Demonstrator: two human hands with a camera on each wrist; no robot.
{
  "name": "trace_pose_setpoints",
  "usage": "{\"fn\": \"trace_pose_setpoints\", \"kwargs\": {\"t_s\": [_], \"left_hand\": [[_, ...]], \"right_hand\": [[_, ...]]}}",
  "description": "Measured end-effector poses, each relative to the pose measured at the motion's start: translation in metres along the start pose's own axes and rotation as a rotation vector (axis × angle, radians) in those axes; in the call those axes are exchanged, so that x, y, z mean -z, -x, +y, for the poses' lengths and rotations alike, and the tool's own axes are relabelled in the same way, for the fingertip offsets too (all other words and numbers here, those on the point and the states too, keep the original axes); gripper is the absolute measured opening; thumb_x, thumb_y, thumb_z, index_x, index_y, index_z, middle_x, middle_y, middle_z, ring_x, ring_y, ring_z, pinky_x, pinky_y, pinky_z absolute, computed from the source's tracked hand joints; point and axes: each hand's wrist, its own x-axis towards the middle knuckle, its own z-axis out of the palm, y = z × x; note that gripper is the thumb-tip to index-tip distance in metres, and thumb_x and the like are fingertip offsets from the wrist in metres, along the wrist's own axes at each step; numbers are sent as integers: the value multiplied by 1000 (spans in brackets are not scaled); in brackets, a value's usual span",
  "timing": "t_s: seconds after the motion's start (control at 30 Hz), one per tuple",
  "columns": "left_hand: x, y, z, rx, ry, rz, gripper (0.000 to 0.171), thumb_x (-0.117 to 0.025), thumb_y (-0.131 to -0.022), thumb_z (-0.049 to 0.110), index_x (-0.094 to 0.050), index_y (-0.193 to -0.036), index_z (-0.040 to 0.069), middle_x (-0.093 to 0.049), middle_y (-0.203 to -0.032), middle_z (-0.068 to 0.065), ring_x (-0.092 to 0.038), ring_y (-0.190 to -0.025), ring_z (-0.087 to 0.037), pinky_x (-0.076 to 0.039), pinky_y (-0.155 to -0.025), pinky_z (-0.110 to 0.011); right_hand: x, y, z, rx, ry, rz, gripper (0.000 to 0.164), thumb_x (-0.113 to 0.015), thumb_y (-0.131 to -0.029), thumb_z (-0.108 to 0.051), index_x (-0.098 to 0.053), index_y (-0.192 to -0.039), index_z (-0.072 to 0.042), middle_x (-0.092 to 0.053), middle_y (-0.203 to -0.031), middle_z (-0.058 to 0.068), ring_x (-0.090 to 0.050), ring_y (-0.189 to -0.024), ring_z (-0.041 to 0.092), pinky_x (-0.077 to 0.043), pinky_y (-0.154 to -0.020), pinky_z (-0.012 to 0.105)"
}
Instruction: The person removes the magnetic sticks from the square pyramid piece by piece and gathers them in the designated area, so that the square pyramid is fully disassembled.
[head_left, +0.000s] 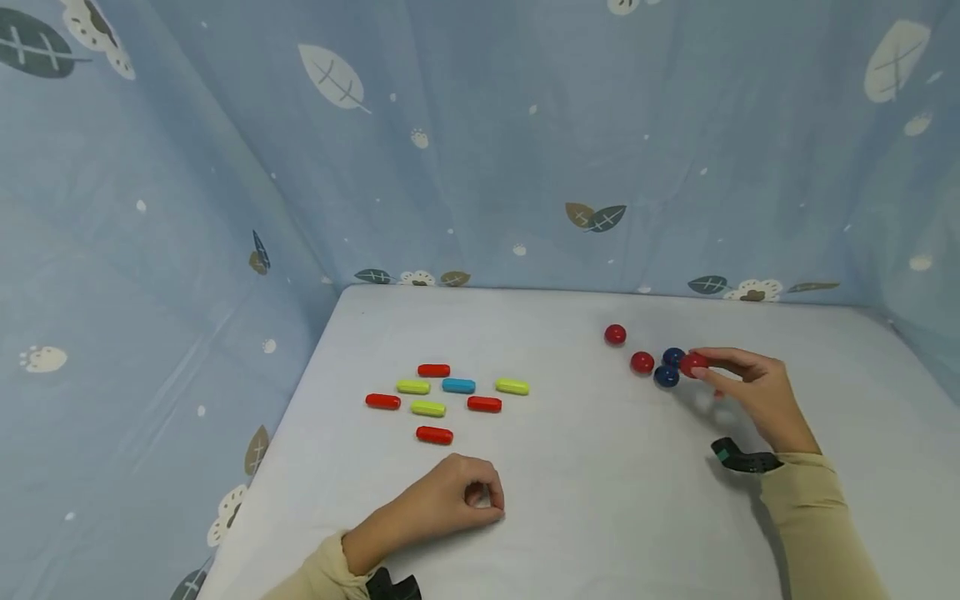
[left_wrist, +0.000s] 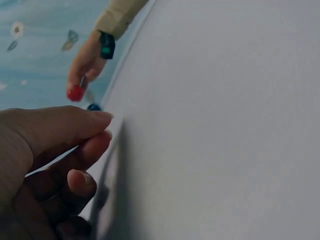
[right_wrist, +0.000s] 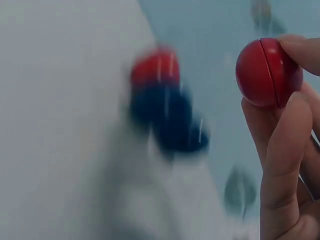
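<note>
My right hand (head_left: 757, 396) pinches a glossy red ball (right_wrist: 265, 72) between thumb and fingers, just above the table. A thin seam runs round that ball. Close beside it on the table sit two dark blue balls (head_left: 666, 377) and a second red ball (head_left: 642, 362), clustered together; they look blurred in the right wrist view. Another red ball (head_left: 615, 335) lies apart, farther back. My left hand (head_left: 450, 496) rests on the table, fingers loosely curled, thumb and index tips close together, with nothing visible between them.
Beyond the left hand lie several short capsule-shaped sticks: red ones (head_left: 434, 435), yellow-green ones (head_left: 428, 408) and a blue one (head_left: 458, 386). White cloth covers the table (head_left: 570, 483). Blue patterned curtains (head_left: 480, 167) hang behind and at both sides.
</note>
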Motion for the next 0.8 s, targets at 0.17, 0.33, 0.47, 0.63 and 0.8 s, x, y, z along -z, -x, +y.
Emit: {"fn": "trace_pose_setpoints", "kwargs": {"t_s": [0.17, 0.33, 0.47, 0.63, 0.8], "left_hand": [[-8, 0, -1, 8, -2, -7, 16, -80, -90, 11, -72, -85, 24, -58, -73, 17, -44, -64, 8, -40, -59, -11], [-11, 3, -2, 11, 1, 26, 16, -81, -89, 12, -72, -85, 25, -58, -72, 18, -44, -64, 8, -40, -59, -11], [-11, 5, -4, 12, 6, 39, 16, -81, -89, 13, -73, -85, 25, -57, -70, 17, -43, -62, 8, -39, -58, -11], [-10, 4, -3, 13, 18, 38, 16, -81, -89, 13, -72, -85, 25, -55, -68, 16, -42, -61, 8, -38, -57, -11], [-7, 3, -5, 8, 57, 46, 10, -83, -89, 25, -73, -88, 25, -57, -68, 12, -46, -61, 5, -41, -58, -13]], "right_hand": [[14, 10, 33, -108, 79, 41, 44, -74, -97, -25, -67, -133, -2, -66, -109, -33, -63, -93, -7, -57, -65, 21], [10, 7, 40, -114, 117, 29, 46, -75, -97, -30, -68, -133, -4, -65, -109, -34, -61, -92, -5, -56, -65, 21], [7, 4, 38, -106, 130, -1, 46, -75, -96, -32, -68, -133, -5, -64, -110, -35, -60, -94, -4, -55, -65, 22], [6, 5, 37, -95, 146, -24, 46, -73, -97, -33, -67, -134, -5, -62, -112, -36, -58, -96, -9, -55, -65, 22], [7, 7, 38, -136, 156, -21, 50, -73, -97, -37, -66, -137, -9, -57, -115, -37, -55, -104, -16, -56, -68, 21]]}}
